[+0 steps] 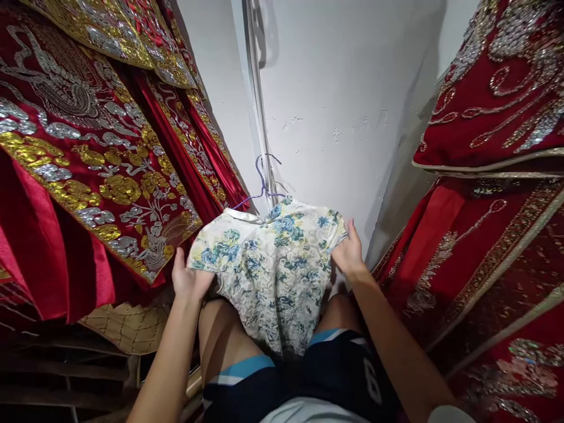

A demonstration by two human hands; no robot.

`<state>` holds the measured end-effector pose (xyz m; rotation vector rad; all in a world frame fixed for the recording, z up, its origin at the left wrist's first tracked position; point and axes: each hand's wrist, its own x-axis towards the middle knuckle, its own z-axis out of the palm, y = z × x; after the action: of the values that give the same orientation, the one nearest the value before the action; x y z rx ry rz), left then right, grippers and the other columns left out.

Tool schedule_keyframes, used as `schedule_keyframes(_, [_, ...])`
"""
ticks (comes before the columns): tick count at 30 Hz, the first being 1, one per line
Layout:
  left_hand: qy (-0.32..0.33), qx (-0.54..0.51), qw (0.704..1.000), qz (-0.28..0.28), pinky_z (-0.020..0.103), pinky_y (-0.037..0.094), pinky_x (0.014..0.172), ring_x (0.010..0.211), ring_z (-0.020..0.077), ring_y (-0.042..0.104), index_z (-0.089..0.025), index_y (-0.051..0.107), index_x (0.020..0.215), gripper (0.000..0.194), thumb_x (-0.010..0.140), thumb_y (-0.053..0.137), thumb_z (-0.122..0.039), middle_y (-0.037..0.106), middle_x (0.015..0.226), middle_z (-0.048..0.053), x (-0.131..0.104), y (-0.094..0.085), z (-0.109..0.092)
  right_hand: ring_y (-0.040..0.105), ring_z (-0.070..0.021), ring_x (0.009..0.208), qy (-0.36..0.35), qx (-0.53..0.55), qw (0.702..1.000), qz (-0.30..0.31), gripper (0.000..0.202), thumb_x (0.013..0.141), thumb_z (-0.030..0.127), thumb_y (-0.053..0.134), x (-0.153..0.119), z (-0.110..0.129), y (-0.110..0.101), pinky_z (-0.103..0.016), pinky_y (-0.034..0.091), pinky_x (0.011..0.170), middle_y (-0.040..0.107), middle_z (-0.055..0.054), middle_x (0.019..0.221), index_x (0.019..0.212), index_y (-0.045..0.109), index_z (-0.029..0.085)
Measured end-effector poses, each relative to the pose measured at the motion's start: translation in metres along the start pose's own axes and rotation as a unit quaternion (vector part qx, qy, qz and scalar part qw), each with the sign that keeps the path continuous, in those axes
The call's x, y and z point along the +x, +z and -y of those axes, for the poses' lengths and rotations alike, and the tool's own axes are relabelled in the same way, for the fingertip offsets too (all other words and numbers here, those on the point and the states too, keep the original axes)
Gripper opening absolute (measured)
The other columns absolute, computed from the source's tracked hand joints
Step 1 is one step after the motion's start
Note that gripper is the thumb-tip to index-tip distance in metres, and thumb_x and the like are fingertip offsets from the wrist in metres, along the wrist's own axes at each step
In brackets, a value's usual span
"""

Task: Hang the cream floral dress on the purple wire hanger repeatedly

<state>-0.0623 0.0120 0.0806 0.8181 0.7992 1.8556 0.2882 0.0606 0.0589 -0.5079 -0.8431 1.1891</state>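
Note:
A white short-sleeved top [277, 264] with blue, green and yellow flowers hangs on a thin purple hanger [263, 191] above my lap. My left hand [188, 279] is at the sleeve on the left, thumb up outside and the other fingers hidden under the cloth. At the opposite sleeve is my right hand [348, 252], its thumb upright beside the cuff and its fingers behind the fabric. The hanger's hook stands free above the collar, in front of the wall.
Red garments with gold and silver embroidery [121, 188] hang at the left. More red beaded garments [497, 117] hang at the right. A pale wall [335, 88] with a vertical metal strip [253, 76] stands ahead. Dark slats [66, 370] show at the lower left.

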Motion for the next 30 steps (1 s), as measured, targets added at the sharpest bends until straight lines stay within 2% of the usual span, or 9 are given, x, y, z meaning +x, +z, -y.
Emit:
schedule_keyframes(4, [0.051,0.080,0.995,-0.016,0.029,0.053,0.078,0.090,0.0226,0.067,-0.017,0.070,0.097,0.033,0.072,0.076,-0.039,0.072,0.092,0.005,0.003,0.008,-0.017,0.065,-0.0219,0.116,-0.052,-0.012,0.998,-0.026,0.029,0.073,0.043,0.080,0.031,0.041,0.018,-0.036,0.052,0.103,0.074,-0.002,0.100,0.091,0.068,0.024])
schedule_keyframes(8, [0.117,0.287,0.949,0.058,0.025,0.046,0.066,0.073,0.0180,0.059,-0.017,0.067,0.083,0.035,0.073,0.073,-0.050,0.064,0.077,0.002,0.012,0.020,-0.038,0.066,-0.0236,0.114,-0.111,-0.043,0.993,0.010,0.024,0.080,0.045,0.073,0.061,0.075,0.058,-0.040,0.055,0.098,0.073,-0.003,0.097,0.089,0.067,0.023])
schedule_keyframes(13, [0.206,0.461,0.857,0.105,0.026,0.040,0.066,0.070,0.0165,0.048,-0.018,0.061,0.072,0.028,0.076,0.066,-0.045,0.056,0.071,0.001,0.010,0.030,-0.040,0.070,-0.0217,0.104,-0.086,-0.112,0.976,0.166,0.031,0.086,0.051,0.066,-0.001,0.090,0.100,-0.040,0.056,0.093,0.074,-0.003,0.101,0.100,0.072,0.024])
schedule_keyframes(15, [0.206,0.416,0.881,0.091,0.027,0.035,0.060,0.064,0.0143,0.042,-0.018,0.054,0.066,0.024,0.072,0.067,-0.037,0.050,0.065,-0.001,0.001,0.034,-0.029,0.072,-0.0210,0.100,-0.042,-0.160,0.916,0.367,0.034,0.086,0.054,0.066,-0.047,0.094,0.106,-0.037,0.057,0.090,0.075,-0.003,0.106,0.105,0.074,0.027])
schedule_keyframes(17, [0.205,0.344,0.913,0.074,0.027,0.030,0.055,0.059,0.0127,0.035,-0.020,0.048,0.064,0.023,0.073,0.064,-0.034,0.044,0.061,-0.002,-0.011,0.040,-0.014,0.069,-0.0239,0.110,-0.015,-0.185,0.790,0.584,0.043,0.077,0.050,0.077,-0.083,0.097,0.107,-0.036,0.053,0.098,0.072,-0.005,0.120,0.113,0.075,0.026])
schedule_keyframes(19, [0.211,0.303,0.927,0.062,0.029,0.026,0.052,0.056,0.0128,0.032,-0.021,0.045,0.064,0.022,0.079,0.055,-0.032,0.039,0.060,-0.001,-0.023,0.050,0.000,0.064,-0.0255,0.122,-0.025,-0.208,0.732,0.648,0.049,0.076,0.046,0.081,-0.097,0.097,0.104,-0.036,0.047,0.107,0.067,-0.006,0.133,0.119,0.073,0.026])
schedule_keyframes(24, [0.130,0.062,0.977,0.160,0.028,0.027,0.051,0.055,0.0113,0.031,-0.019,0.030,0.059,0.022,0.055,0.052,-0.023,0.036,0.068,0.001,-0.040,0.097,0.014,0.048,-0.0268,0.138,-0.084,-0.388,0.855,0.334,0.046,0.091,0.046,0.065,-0.058,0.059,0.078,-0.045,0.036,0.115,0.055,-0.007,0.147,0.134,0.063,0.030])
schedule_keyframes(27, [0.009,-0.095,0.963,0.250,0.025,0.031,0.052,0.056,0.0093,0.031,-0.017,0.024,0.059,0.034,0.044,0.054,-0.013,0.032,0.070,0.000,-0.048,0.121,0.014,0.066,-0.0241,0.102,-0.006,-0.391,0.874,0.290,0.038,0.092,0.053,0.061,-0.039,0.032,0.053,-0.036,0.051,0.090,0.072,-0.008,0.107,0.105,0.072,0.019])
schedule_keyframes(30, [-0.024,-0.106,0.953,0.283,0.027,0.044,0.065,0.065,0.0110,0.045,-0.018,0.039,0.066,0.033,0.042,0.057,-0.006,0.042,0.074,0.000,-0.054,0.122,0.016,0.060,-0.0152,0.063,0.092,-0.294,0.910,0.277,0.045,0.088,0.057,0.064,-0.043,0.028,0.024,-0.025,0.046,0.058,0.065,-0.002,0.068,0.073,0.066,0.015])
